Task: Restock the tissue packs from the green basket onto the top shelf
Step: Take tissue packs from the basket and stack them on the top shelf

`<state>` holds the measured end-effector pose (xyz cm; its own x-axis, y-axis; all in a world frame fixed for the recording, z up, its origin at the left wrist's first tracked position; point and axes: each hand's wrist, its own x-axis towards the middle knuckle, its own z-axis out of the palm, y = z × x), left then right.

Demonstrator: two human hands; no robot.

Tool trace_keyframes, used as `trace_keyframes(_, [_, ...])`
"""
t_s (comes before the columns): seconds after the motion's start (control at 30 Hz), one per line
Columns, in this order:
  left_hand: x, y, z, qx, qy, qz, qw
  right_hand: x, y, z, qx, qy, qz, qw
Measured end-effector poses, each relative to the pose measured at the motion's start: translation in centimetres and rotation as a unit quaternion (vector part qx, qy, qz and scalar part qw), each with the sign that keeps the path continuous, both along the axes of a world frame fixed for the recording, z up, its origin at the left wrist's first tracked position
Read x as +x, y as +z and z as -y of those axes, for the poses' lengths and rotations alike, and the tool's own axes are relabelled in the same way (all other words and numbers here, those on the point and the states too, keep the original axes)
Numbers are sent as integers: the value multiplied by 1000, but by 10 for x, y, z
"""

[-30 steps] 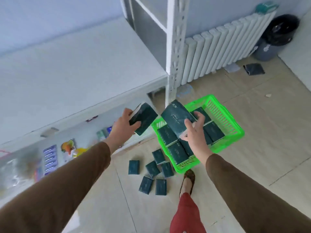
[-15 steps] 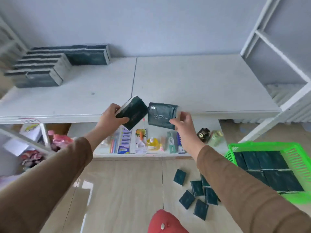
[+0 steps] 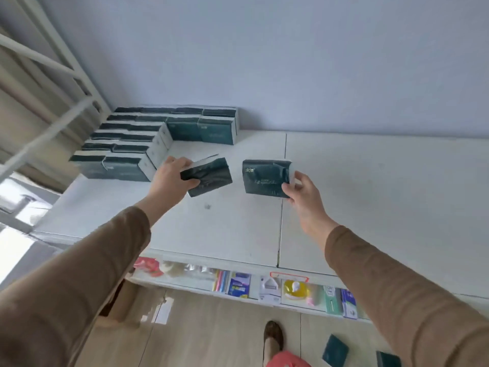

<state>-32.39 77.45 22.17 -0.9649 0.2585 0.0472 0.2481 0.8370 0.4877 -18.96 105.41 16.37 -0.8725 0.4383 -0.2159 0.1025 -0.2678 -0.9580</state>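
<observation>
Fingers (image 3: 182, 163) of the left hand (image 3: 169, 178) curl over the near end of one dark green tissue pack (image 3: 209, 176), thumb underneath; the right hand (image 3: 301, 192) pinches a second pack (image 3: 264, 178) at its right end. Two packs are held, one per hand, both above the white top shelf (image 3: 370, 197) and apart from each other. The left pack is tilted, its long axis running up to the right; the right pack lies nearly level, long axis left to right, printed face toward the camera. At the shelf's back left corner stands a stepped block of stocked packs (image 3: 137, 144), upright in rows; its count is hard to make out because rows hide one another. Two more packs (image 3: 334, 350) lie on the floor, the right one cut off by the sleeve. Goods on the lower shelf (image 3: 238, 283) are blurred.
</observation>
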Motion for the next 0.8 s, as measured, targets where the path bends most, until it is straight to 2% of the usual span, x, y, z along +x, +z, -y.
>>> trace_keyframes(0.2, [-95, -2, 19, -72, 15, -52, 996, -107, -1, 21, 88, 3, 13, 996])
trace_keyframes(0.5, [-221, -11, 42, -145, -65, -69, 985, -215, -34, 71, 170, -11, 57, 984])
trace_keyframes(0.8, [-280, -26, 46, -211, -151, -163, 952, -268, -50, 109, 216, -138, 113, 960])
